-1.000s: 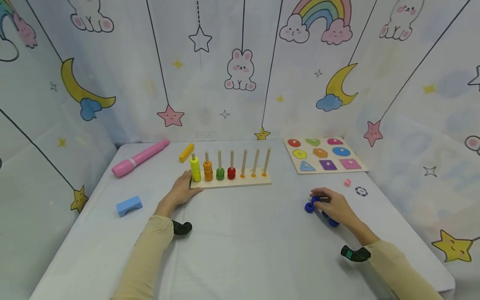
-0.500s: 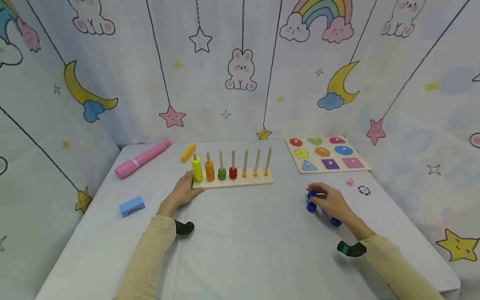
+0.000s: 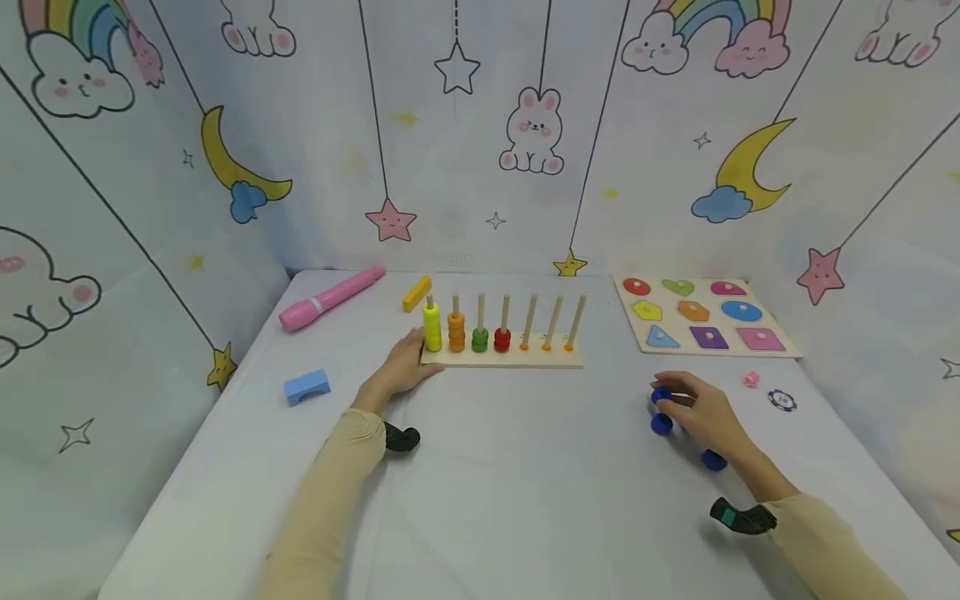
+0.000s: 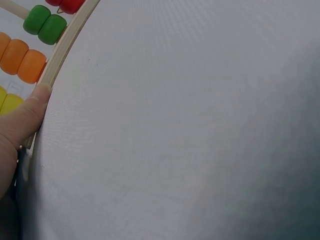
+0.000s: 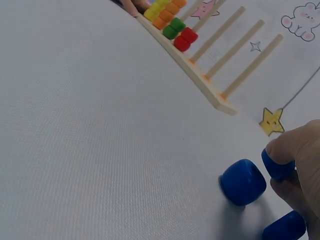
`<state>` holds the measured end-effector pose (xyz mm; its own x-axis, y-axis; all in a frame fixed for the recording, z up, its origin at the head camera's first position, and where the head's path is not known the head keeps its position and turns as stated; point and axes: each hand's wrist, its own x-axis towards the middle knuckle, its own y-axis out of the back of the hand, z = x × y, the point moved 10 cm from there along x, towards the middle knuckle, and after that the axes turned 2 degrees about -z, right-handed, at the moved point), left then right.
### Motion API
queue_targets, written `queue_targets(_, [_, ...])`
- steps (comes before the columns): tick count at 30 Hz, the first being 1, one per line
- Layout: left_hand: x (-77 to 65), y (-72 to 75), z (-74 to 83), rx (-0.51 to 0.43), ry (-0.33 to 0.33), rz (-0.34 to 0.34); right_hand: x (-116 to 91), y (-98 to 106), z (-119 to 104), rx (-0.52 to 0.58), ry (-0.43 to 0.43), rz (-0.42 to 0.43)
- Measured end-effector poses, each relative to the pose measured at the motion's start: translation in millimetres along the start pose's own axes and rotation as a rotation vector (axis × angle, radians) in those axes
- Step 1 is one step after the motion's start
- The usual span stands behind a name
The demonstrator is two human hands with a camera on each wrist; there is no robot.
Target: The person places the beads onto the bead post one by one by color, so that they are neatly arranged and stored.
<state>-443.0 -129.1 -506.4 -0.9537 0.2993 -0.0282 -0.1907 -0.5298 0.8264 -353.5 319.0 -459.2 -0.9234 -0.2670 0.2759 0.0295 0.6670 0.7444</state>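
In the head view my left hand (image 3: pixel 397 367) holds the left end of a wooden counting peg board (image 3: pixel 517 359). Its thumb presses the front edge in the left wrist view, while the other fingers are hidden there. Yellow beads (image 3: pixel 432 328), orange beads (image 3: pixel 456 333), green beads (image 3: pixel 480 339) and red beads (image 3: pixel 502 340) sit on the left pegs; three right pegs are bare. At the right, my right hand (image 3: pixel 705 412) pinches a blue bead (image 5: pixel 277 167) between thumb and fingers. A loose blue bead (image 5: pixel 244 182) lies beside it, and another blue bead (image 3: pixel 713 460) lies near the wrist.
Behind the right hand lies a shape puzzle board (image 3: pixel 708 337), with a small pink piece (image 3: pixel 752 379) and a round chip (image 3: pixel 782 400) in front. Farther left are a pink stick-like object (image 3: pixel 333 298), a yellow block (image 3: pixel 417 293) and a blue arched block (image 3: pixel 307 387).
The head view has turned, so everything sits farther right in it. My right hand has shifted slightly with the pinched blue bead, now a little apart from the loose one. The left hand stays on the board.
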Motion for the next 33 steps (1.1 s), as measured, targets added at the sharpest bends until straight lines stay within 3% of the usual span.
queue_targets(6, [6.7, -10.5, 7.9, 0.028, 0.007, -0.028, -12, 6, 4, -0.011, -0.001, 0.025])
queue_targets(15, [3.0, -10.7, 0.4, 0.028, 0.036, -0.025, -7, 6, -1, -0.016, 0.031, 0.035])
queue_targets(18, [2.1, -10.3, -2.2, 0.031, 0.039, -0.019, 2, 5, -5, -0.018, 0.041, 0.036])
queue_targets(22, [1.2, -8.7, -2.8, 0.032, 0.032, -0.010, 21, 2, -14, -0.017, 0.124, 0.078])
queue_targets(25, [0.2, -7.1, -3.0, 0.036, 0.035, -0.015, 36, 1, -32, -0.008, 0.175, 0.097])
queue_targets(33, [-1.5, -3.3, -2.8, 0.039, 0.049, -0.021, 68, -2, -78, 0.053, 0.203, 0.094])
